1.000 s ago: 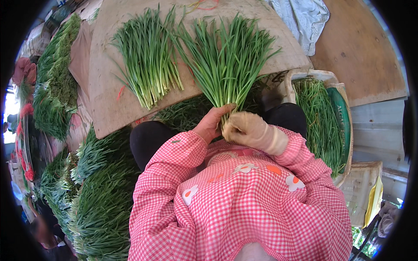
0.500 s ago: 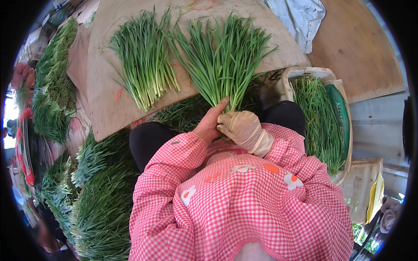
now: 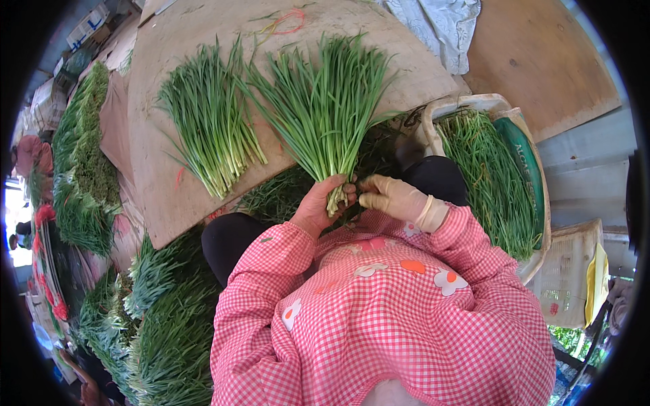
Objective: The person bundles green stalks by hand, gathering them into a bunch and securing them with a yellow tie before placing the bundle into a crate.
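Observation:
My bare left hand (image 3: 317,207) is closed round the lower stalks of a bunch of garlic chives (image 3: 330,111). The leaves fan out away from me over the board, and the pale stalk ends stick out below my fingers. Just right of those ends is my right hand (image 3: 386,195), in a pale glove with a band at the wrist. Its fingers are bent together toward the stalks; anything between them is too small to make out. Left of the held bunch, a second bunch of chives (image 3: 213,118) lies flat on the wooden board (image 3: 152,183).
Loose red and yellow ties (image 3: 288,24) lie at the board's far side. A pale crate (image 3: 428,128) with more chives (image 3: 481,169) and a green bag (image 3: 521,159) stands at my right. Heaps of greens (image 3: 172,325) fill the left, below the board's edge.
My right hand has come off the stalks and moved slightly right, uncovering their cut ends. My left hand keeps its hold on the bunch. The whole view has shifted a little.

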Tool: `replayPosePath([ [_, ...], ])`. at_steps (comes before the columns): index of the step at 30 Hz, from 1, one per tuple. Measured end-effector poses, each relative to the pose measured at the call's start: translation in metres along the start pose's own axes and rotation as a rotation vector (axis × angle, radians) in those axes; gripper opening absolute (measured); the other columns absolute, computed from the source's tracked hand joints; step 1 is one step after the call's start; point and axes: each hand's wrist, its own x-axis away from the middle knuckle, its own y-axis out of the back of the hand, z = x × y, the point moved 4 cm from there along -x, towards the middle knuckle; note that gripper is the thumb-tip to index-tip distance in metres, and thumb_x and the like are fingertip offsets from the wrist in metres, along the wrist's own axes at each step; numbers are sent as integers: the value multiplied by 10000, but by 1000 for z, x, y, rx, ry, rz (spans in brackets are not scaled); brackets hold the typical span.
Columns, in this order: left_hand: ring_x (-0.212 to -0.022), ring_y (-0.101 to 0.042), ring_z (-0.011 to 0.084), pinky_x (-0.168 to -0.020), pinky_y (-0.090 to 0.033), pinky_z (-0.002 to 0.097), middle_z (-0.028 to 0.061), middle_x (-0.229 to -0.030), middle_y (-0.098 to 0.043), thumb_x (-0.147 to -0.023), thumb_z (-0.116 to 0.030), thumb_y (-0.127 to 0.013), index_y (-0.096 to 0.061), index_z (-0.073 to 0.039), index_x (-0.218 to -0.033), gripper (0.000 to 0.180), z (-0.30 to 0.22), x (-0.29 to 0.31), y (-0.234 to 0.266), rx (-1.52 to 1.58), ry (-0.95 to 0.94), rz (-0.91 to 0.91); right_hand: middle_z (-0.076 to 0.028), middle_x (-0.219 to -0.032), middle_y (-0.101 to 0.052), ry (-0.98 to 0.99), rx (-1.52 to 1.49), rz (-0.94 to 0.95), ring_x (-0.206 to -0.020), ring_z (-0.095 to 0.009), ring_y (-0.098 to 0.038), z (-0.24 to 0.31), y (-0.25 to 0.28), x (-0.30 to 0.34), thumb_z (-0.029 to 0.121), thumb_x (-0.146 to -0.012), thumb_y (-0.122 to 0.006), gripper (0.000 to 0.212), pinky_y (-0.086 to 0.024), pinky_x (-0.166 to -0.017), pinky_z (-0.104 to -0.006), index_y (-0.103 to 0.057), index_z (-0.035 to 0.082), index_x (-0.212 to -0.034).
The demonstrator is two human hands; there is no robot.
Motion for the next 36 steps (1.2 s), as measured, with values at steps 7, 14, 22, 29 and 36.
replayPosePath([
  [7,-694,-454,113,-655,-411,263,75,-885,-527,-820,-136,-569,-479,18,-1087,322,2,6,-8,136,-21,63,-34,-863,-582,34,-965,-136,-771,-108,-538,1,5,-37,141,-834,-642,189,-449,-715,-270,-533,60,-966],
  [14,-847,-624,206,-762,-531,380,79,-939,-617,-845,-315,-608,-529,-64,-1096,363,5,5,0,-8,-66,91,24,-761,-500,203,-147,-392,-757,-61,-469,2,10,-49,69,-809,-651,158,-419,-702,-226,-498,83,-848],
  [22,-719,-615,191,-682,-531,348,75,-864,-620,-825,-149,-613,-537,-42,-1051,261,5,1,9,23,-90,-46,53,-720,-490,70,-750,-328,-676,-35,-434,-2,6,-37,123,-851,-610,125,-371,-615,-185,-512,103,-776],
  [29,-723,-619,185,-669,-534,328,78,-848,-625,-827,-152,-598,-543,-31,-1040,251,1,4,2,24,-125,-69,39,-730,-548,37,-1014,-297,-592,-40,-469,4,-5,-24,159,-880,-579,125,-373,-531,-173,-516,102,-789],
  [36,-739,-630,180,-659,-541,303,78,-883,-638,-829,-192,-599,-567,-7,-1023,270,1,0,-1,-31,-159,-113,-53,-741,-567,123,-1064,241,-567,-112,-491,38,-24,-1,130,-859,-594,150,-442,-611,-243,-469,88,-789],
])
